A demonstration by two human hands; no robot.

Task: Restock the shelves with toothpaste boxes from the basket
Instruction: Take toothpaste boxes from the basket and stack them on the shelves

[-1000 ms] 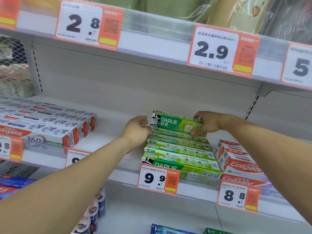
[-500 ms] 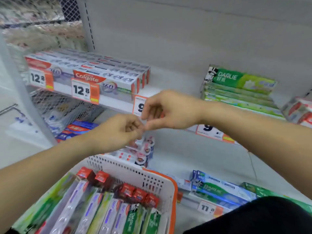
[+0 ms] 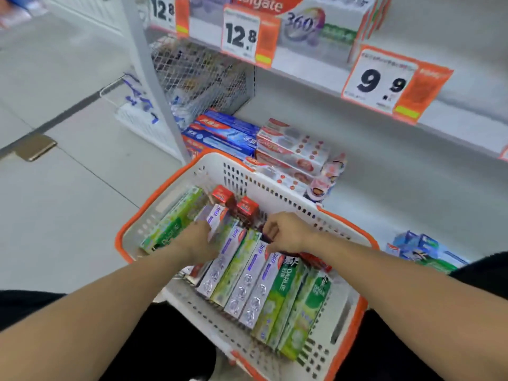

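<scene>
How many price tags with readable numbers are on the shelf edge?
3. One 12.8 tag is at the top left, partly cut off. A second 12.8 tag is beside it to the right. The 9.9 tag is further right. Others may lie outside the view.

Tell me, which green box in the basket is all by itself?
The green Darlie box leaning against the basket's left wall; the other green ones sit among silver boxes.

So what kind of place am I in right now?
Most likely a shop's toothpaste aisle: price tags clipped along the shelf edge, boxed toothpaste on the shelf below, and a basket full of more boxes.
</scene>
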